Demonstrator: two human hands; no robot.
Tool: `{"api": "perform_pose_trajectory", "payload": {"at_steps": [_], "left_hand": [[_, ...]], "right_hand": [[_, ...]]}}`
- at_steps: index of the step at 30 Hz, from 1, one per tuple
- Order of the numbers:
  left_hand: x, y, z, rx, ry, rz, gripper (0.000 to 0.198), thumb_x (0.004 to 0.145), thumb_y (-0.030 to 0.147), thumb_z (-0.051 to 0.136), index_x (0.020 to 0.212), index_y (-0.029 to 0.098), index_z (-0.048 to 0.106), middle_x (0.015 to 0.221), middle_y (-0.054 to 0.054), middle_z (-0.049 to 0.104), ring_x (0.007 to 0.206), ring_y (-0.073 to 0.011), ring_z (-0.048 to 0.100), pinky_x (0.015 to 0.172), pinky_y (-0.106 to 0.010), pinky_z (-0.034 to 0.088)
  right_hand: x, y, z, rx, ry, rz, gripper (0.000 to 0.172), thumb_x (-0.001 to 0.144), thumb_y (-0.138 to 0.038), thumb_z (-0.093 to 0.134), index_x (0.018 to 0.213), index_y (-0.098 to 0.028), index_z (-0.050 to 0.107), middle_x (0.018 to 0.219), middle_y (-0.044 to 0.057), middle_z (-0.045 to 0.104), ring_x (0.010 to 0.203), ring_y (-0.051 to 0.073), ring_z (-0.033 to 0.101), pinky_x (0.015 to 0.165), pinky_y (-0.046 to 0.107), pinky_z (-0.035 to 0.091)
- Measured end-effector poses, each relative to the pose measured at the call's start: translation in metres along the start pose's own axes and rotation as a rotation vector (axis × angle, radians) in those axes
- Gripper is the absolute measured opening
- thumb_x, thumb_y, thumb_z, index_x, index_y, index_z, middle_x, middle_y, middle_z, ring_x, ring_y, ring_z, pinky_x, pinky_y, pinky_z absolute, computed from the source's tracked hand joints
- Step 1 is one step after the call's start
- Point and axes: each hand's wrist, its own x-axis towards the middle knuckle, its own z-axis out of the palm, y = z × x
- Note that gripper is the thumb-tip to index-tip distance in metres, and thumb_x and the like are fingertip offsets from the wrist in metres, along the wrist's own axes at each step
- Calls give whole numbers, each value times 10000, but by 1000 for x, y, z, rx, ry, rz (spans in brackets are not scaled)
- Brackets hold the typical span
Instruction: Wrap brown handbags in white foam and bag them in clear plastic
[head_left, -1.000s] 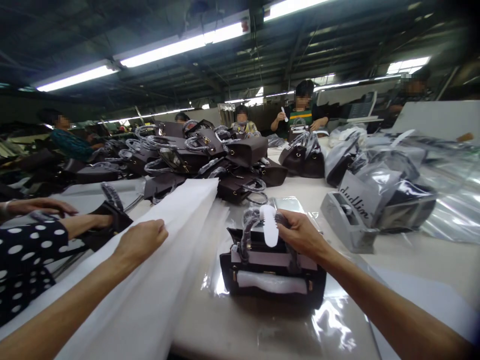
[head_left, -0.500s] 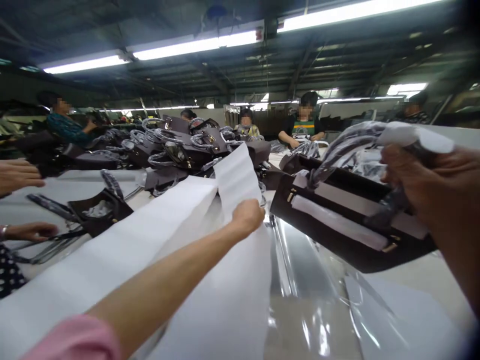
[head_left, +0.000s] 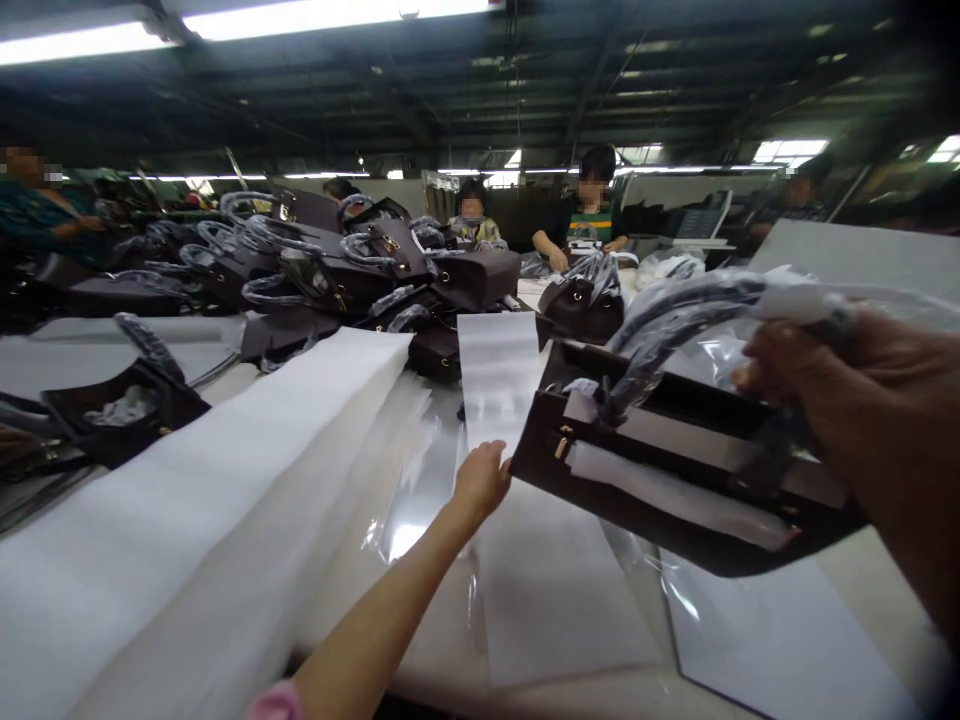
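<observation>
My right hand (head_left: 862, 375) grips a dark brown handbag (head_left: 667, 500) by its plastic-wrapped handles (head_left: 675, 320) and holds it tilted above the table. A white wrap covers part of the handles at my fingers, and a pale strip lies along the bag's side between gold fittings. My left hand (head_left: 481, 480) is closed on a long white foam sheet (head_left: 562, 590), beside the bag's lower left corner. Part of the sheet passes behind the bag, and its far end (head_left: 501, 385) stretches away from me.
On the left lies a thick stack of white sheets (head_left: 225, 470). A heap of dark handbags (head_left: 330, 265) stands behind it, and one open bag (head_left: 124, 405) rests at far left. Clear plastic (head_left: 409, 500) covers part of the table. A co-worker (head_left: 592, 215) sits opposite.
The foam sheet has come away from the stack and now lies under the bag's left end. My left hand has moved slightly down with it. The view has turned right; the bag remains in my right hand.
</observation>
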Motion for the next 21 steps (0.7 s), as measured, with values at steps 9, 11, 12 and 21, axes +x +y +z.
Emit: {"api": "perform_pose_trajectory", "payload": {"at_steps": [9, 11, 12, 21], "left_hand": [[-172, -51, 61, 164, -9, 598, 501, 806, 484, 509, 1266, 303, 427, 1293, -40, 509, 1150, -277, 450, 972, -490, 316], [-173, -65, 61, 183, -71, 584, 471, 834, 427, 488, 1284, 327, 391, 1347, -7, 456, 1197, -261, 398, 1002, -497, 267], [-171, -70, 57, 181, -98, 567, 458, 838, 409, 484, 1279, 325, 393, 1361, -1, 440, 1204, -258, 384, 1007, -502, 254], [-166, -61, 79, 86, 309, 724, 320, 785, 399, 558, 1044, 212, 562, 1106, -48, 604, 1009, -225, 511, 912, -429, 353]], "right_hand": [[-10, 16, 82, 290, -603, -88, 258, 797, -389, 589, 691, -162, 525, 540, -41, 440, 474, 70, 394, 431, 196, 275], [-16, 16, 93, 292, -601, -113, 234, 791, -361, 592, 682, -165, 525, 534, -43, 433, 472, 71, 383, 435, 201, 266], [-20, 16, 99, 294, -604, -117, 222, 786, -344, 596, 674, -165, 528, 538, -42, 436, 474, 71, 380, 441, 203, 266], [-28, 24, 106, 309, -711, -89, 176, 766, -275, 577, 642, -161, 529, 535, -43, 421, 472, 65, 343, 444, 206, 245]]}}
